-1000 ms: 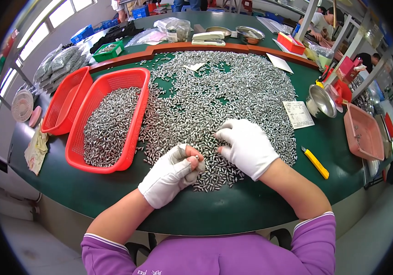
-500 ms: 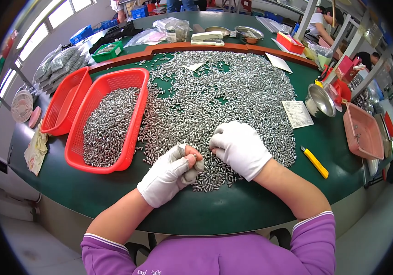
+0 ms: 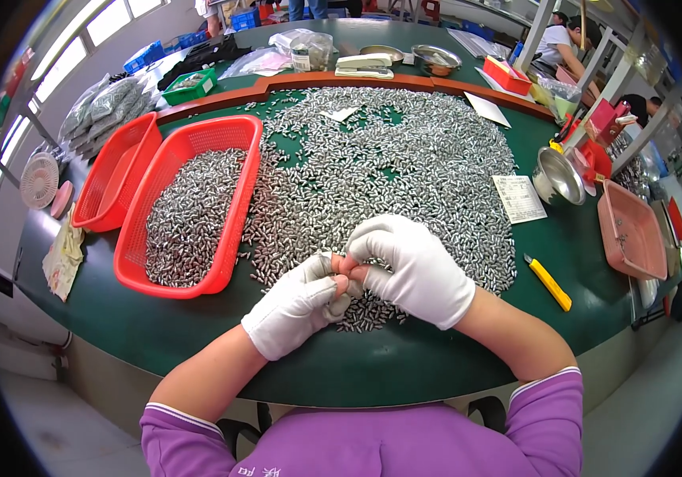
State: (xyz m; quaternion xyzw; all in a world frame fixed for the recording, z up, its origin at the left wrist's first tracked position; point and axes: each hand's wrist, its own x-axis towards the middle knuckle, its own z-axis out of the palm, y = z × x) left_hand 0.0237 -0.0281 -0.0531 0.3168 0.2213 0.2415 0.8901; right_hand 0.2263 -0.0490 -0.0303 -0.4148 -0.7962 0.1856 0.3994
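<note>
A wide layer of small silvery metal pieces [image 3: 436,159] covers the middle of the green table [image 3: 317,370]. Over its near edge my two white-gloved hands meet at the fingertips. My left hand [image 3: 297,306] is closed, thumb against bent fingers, with bare tips poking out of the glove. My right hand [image 3: 416,266] pinches with thumb and forefinger right against the left fingertips. Whatever lies between the fingers is hidden. To the left of my hands, a red plastic basket [image 3: 128,254] holds a heap of the same pieces.
An empty-looking red basket [image 3: 114,175] stands further left. On the right lie a yellow utility knife [image 3: 549,285], a printed paper slip [image 3: 520,199], a steel bowl [image 3: 557,175] and a pink tray [image 3: 631,230]. A wooden strip [image 3: 309,81] borders the pieces at the back.
My right hand has moved left from the metal pieces to meet my left hand's fingertips. My left hand has barely shifted.
</note>
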